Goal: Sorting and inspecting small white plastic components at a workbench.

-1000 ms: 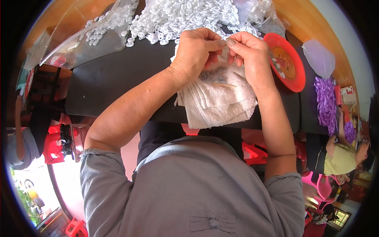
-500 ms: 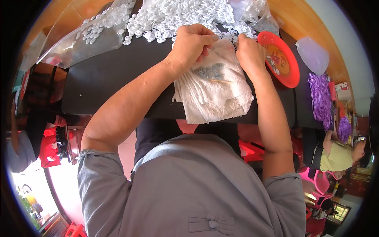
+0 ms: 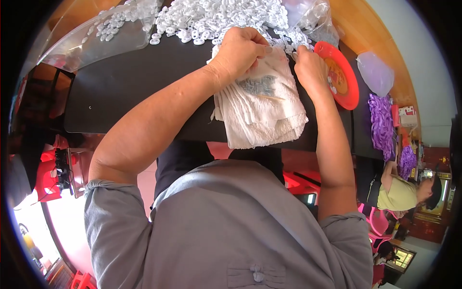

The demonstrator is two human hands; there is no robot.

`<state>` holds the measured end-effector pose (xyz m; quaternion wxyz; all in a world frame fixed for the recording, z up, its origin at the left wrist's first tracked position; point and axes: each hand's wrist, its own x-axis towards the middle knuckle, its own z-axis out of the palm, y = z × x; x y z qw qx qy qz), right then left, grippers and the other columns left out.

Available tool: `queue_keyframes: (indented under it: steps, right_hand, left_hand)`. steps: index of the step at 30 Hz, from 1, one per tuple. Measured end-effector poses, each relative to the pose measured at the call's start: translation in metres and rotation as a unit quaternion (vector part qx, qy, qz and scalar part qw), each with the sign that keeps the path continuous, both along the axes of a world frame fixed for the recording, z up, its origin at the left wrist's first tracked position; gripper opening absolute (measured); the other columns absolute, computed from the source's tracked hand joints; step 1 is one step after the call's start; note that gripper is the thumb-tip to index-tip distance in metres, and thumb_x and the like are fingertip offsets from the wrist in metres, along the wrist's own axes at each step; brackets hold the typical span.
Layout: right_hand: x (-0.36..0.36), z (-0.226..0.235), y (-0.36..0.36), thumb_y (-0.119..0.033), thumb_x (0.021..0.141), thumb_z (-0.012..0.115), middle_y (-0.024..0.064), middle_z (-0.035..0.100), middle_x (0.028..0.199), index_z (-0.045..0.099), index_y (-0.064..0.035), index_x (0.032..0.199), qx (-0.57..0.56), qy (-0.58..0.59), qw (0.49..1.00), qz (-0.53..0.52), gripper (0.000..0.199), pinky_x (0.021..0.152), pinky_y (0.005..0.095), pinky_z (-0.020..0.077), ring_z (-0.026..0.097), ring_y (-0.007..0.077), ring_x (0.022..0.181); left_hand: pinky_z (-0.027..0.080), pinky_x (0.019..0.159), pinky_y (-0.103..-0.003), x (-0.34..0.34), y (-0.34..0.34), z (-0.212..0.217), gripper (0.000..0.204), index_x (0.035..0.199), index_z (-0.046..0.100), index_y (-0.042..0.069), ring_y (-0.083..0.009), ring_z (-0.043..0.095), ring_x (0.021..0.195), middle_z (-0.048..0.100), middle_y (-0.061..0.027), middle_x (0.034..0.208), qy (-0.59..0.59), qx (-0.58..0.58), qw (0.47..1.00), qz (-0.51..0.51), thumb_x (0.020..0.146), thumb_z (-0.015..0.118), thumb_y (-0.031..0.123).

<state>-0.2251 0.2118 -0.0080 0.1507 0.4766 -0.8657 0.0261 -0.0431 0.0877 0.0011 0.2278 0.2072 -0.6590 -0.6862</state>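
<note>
A folded white cloth (image 3: 262, 118) lies on the dark table (image 3: 125, 91) in front of me, with thin pieces on top of it. My left hand (image 3: 240, 50) rests on the cloth's far edge, fingers curled; what it pinches is hidden. At the cloth's right corner my right hand (image 3: 310, 67) reaches into the heap of small white plastic rings (image 3: 216, 19), fingers bent on a small part I cannot make out.
A clear plastic sheet (image 3: 96, 36) with more rings lies at the far left. A red round tray (image 3: 344, 74) stands to the right, beside a clear bag (image 3: 375, 72) and purple ribbon bunches (image 3: 382, 123). Another person in a yellow top (image 3: 402, 190) sits at the right.
Both hands have moved apart and away from me. The left went to the cloth's far edge, the right to the heap of rings beside the red tray.
</note>
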Motion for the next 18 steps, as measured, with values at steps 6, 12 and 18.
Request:
queue_keyframes:
  steps: [6,12,18]
  right_hand:
    - [-0.016,-0.001,0.0,-0.015,0.088,0.05,0.0266,0.063,0.078,0.06,-0.0026,0.088,0.004,0.002,0.999,0.05,0.016,0.069,0.057,0.0439,0.061,0.0466,0.08]
    - [-0.036,0.009,-0.005,-0.014,0.084,0.051,0.0278,0.061,0.08,0.059,0.0001,0.085,0.02,-0.056,0.99,0.125,0.016,0.068,0.0534,0.0411,0.057,0.0473,0.082]
    - [-0.024,0.01,-0.009,-0.021,0.086,0.057,0.0266,0.061,0.079,0.06,0.002,0.084,0.04,-0.068,0.989,0.127,0.023,0.068,0.0502,0.0427,0.057,0.0454,0.078]
  left_hand:
    - [0.04,0.044,-0.022,-0.003,0.001,-0.001,0.017,0.09,0.067,-0.001,-0.0062,0.05,0.049,0.057,-0.0015,0.062,0.012,-0.037,0.999,0.008,0.082,0.068,0.013]
    - [0.038,0.04,-0.028,-0.007,-0.002,-0.004,0.011,0.083,0.064,-0.005,-0.0127,0.049,0.044,0.055,-0.0051,0.059,0.003,0.052,0.999,0.012,0.08,0.066,0.006]
    - [0.038,0.04,-0.027,-0.009,-0.002,-0.007,0.009,0.082,0.064,-0.005,-0.0125,0.048,0.045,0.055,-0.0052,0.059,0.022,0.069,0.997,0.012,0.079,0.066,0.004]
